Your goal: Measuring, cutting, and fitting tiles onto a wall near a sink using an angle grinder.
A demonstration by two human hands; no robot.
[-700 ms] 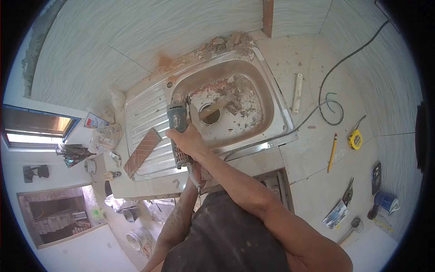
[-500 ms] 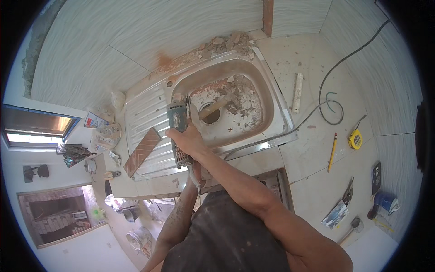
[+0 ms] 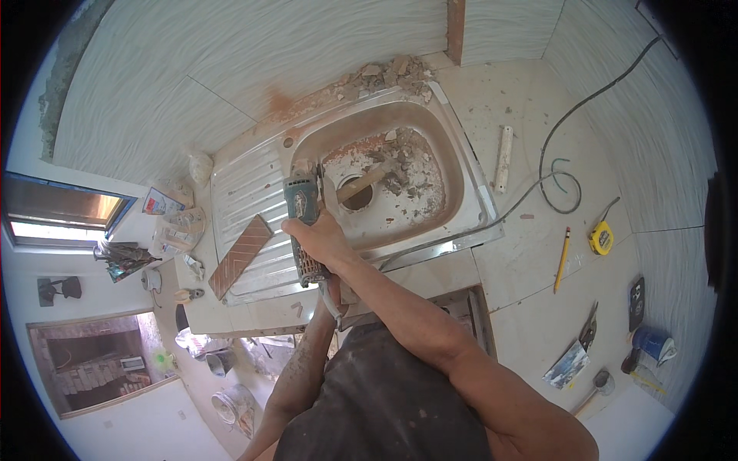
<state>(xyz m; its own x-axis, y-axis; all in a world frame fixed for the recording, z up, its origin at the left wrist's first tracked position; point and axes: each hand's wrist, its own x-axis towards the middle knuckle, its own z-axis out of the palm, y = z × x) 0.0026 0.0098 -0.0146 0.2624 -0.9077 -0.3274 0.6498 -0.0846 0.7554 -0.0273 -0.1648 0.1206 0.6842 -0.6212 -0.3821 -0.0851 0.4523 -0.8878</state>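
My right hand (image 3: pixel 323 237) is wrapped round the body of a teal and black angle grinder (image 3: pixel 302 200), thumb across its top. The grinder's disc, seen edge-on, is above the left edge of the steel sink bowl (image 3: pixel 453 146); contact cannot be made out. Close behind the grinder's rear end, by its cord, is my left hand (image 3: pixel 335 294), mostly hidden under the tool and my right wrist; its fingers do not show. A wooden-handled hammer (image 3: pixel 363 184) lies in the bowl across the drain hole, among broken mortar. On the ribbed drainboard (image 3: pixel 246 177) rests a brown patterned tile strip (image 3: pixel 241 258).
Rubble (image 3: pixel 388 73) lines the wall behind the sink. A black cord (image 3: pixel 588 96) loops over the right counter. There lie a white stick (image 3: pixel 503 159), pencil (image 3: pixel 563 261), tape measure (image 3: pixel 602 238) and snips (image 3: pixel 589 326). Containers (image 3: pixel 178 229) stand left; a cutout (image 3: pixel 469 303) opens in front.
The view has shifted very slightly. My hands, the grinder and the things around them show no clear movement.
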